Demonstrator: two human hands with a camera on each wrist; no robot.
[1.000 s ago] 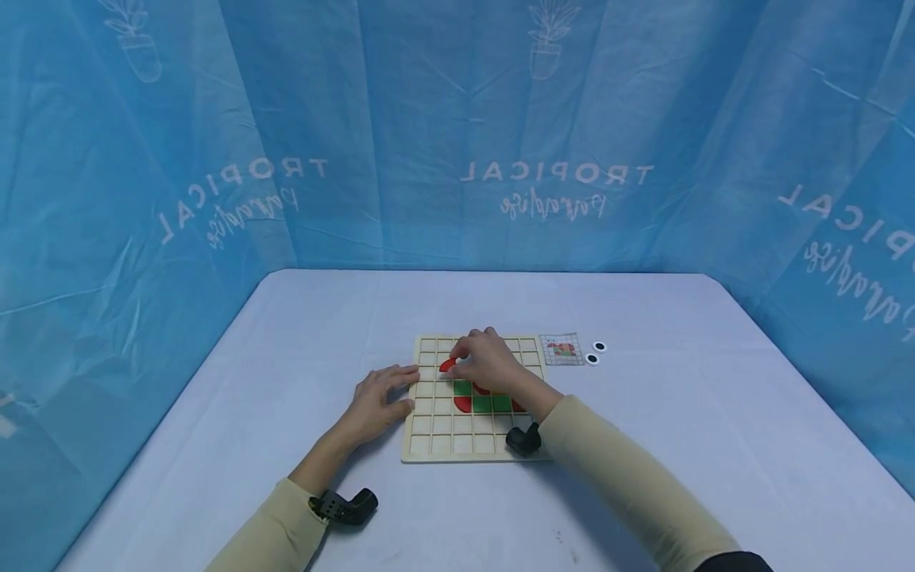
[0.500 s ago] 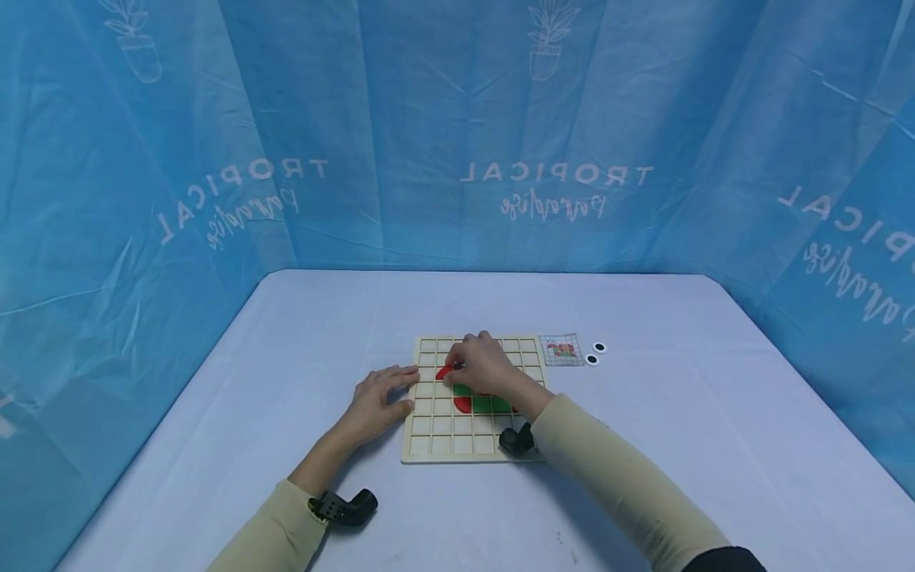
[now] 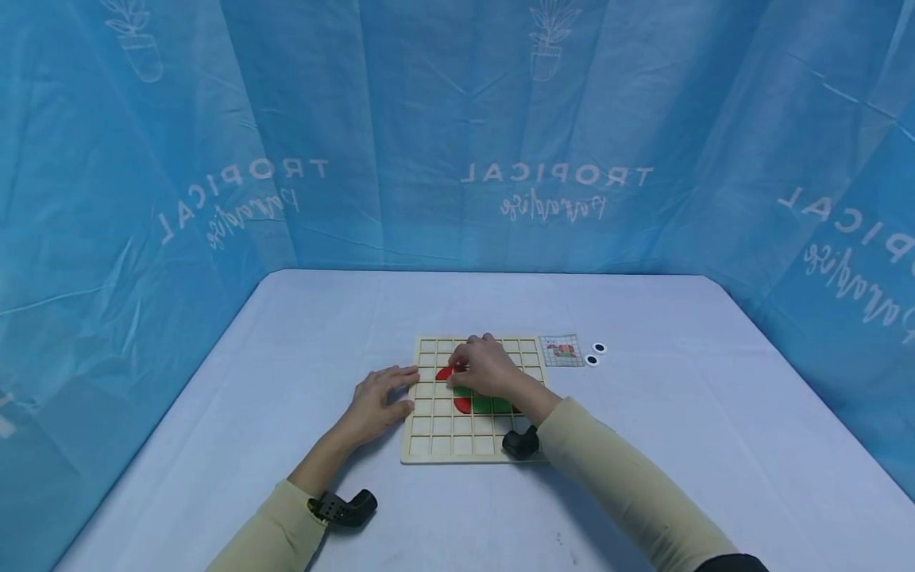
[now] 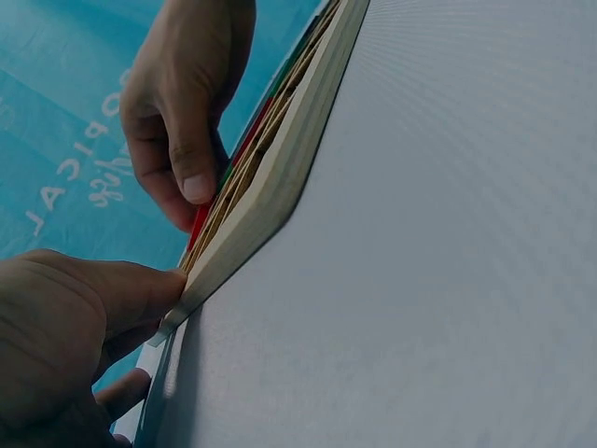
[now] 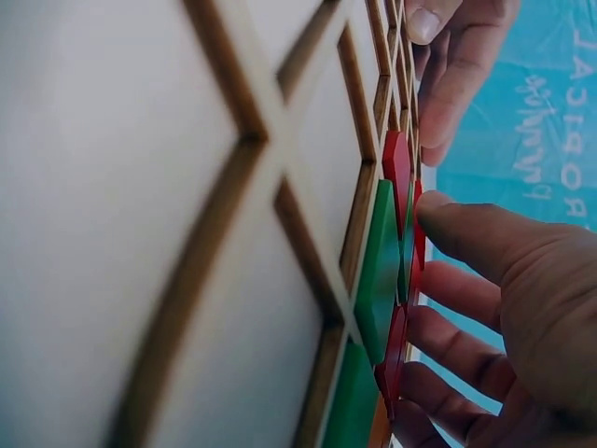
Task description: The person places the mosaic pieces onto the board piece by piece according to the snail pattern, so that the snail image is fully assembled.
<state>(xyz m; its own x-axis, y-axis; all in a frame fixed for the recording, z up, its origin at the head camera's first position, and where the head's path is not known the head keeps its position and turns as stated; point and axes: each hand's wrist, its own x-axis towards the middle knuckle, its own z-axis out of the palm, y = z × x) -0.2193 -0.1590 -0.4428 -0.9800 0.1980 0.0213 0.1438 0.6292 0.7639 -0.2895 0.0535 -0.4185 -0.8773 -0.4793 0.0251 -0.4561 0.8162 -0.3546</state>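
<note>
A pale wooden grid board (image 3: 431,446) lies flat on the table. My left hand (image 3: 377,403) rests at its left side, thumb and fingers spread along the rim. Over the board's upper middle is my right hand (image 3: 489,372), its fingertips right beside a red rounded piece (image 3: 443,373) lying in a cell. In the right wrist view the thumb touches the row of red and green pieces, with the fingers loosely bent. Green square tiles (image 3: 492,405) and another red rounded piece (image 3: 462,405) sit in cells below. The right hand hides some pieces behind it.
A small card (image 3: 561,350) with a printed grid picture lies against the board's right edge. Two white discs with black centres, an upper disc (image 3: 599,348) and a lower disc (image 3: 592,361), lie right of it. Blue curtains (image 3: 457,214) surround the white table (image 3: 343,318).
My right hand has lowered the red rounded piece into a left-hand cell, its fingers now slightly right of where they were half a second ago. My left hand has stayed put.
</note>
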